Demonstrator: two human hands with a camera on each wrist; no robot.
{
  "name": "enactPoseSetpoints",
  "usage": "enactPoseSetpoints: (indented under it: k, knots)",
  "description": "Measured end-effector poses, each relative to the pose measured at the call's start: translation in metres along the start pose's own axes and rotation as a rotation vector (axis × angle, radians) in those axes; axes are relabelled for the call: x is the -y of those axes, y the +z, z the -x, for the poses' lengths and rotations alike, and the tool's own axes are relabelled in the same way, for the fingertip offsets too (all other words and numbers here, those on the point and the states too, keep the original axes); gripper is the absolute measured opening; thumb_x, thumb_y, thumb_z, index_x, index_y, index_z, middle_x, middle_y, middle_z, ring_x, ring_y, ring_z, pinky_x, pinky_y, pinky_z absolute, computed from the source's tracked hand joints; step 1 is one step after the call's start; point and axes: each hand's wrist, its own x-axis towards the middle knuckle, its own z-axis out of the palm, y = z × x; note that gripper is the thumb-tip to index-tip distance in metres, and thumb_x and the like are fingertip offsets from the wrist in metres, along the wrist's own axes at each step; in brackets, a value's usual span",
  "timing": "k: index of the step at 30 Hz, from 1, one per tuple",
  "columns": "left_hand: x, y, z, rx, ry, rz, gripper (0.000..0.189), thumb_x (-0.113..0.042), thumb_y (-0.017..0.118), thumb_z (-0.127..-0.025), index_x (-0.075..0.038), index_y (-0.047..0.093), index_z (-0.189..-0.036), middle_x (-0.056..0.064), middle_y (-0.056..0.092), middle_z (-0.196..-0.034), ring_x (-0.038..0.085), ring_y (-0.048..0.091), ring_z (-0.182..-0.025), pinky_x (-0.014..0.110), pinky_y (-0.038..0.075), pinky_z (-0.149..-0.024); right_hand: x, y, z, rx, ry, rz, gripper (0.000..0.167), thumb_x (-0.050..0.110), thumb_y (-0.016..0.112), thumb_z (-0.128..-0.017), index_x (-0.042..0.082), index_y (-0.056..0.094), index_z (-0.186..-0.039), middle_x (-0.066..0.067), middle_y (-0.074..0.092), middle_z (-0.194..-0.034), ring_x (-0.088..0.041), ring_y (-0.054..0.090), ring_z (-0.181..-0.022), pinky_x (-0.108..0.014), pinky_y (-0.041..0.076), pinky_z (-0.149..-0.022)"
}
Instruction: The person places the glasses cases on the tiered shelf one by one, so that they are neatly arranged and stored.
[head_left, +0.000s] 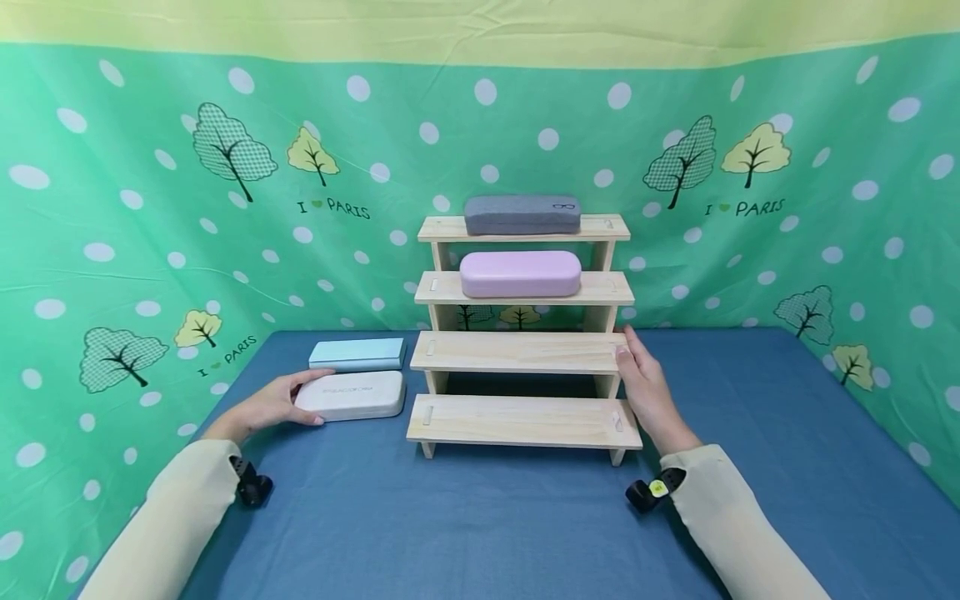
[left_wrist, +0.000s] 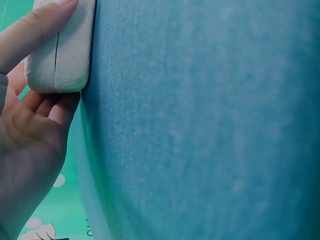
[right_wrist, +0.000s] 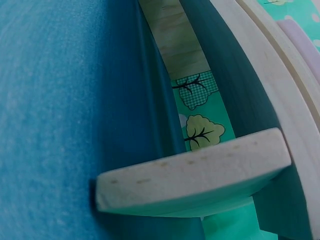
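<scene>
White case (head_left: pixel 360 397), on counter (head_left: pixel 337 525), just in front of blue case (head_left: pixel 357 354); left hand (head_left: pixel 276 405), fingers clamped on its end, best kept level; right hand (head_left: pixel 651 392) at wooden rack (head_left: pixel 517 421), grip unclear.

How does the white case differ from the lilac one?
The white case is left of the stepped wooden shelf; the lilac case sits on its second tier from the top. The left hand grips the white case; no hand touches the lilac case. The white case looks flatter than the lilac case. Both have rounded corners.
</scene>
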Motion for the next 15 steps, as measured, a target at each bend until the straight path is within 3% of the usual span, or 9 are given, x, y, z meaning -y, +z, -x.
enactPoseSetpoints:
  k: [15]
  knots:
    - [0.0035, -0.0018, 0.0007, -0.035, 0.019, -0.079, 0.080, -0.026, 0.083, -0.071, -0.005, 0.046, -0.138, 0.020, 0.054, -0.124, 0.025, 0.049, -0.100, 0.035, 0.041, -0.082, 0.0024, 0.0008, 0.0012, 0.000, 0.017, 0.006, 0.061, 0.037, 0.030, -0.103, 0.016, 0.002, -0.152, -0.004, 0.001, -0.158, -0.022, 0.000, -0.143, -0.048, 0.013, -0.112]
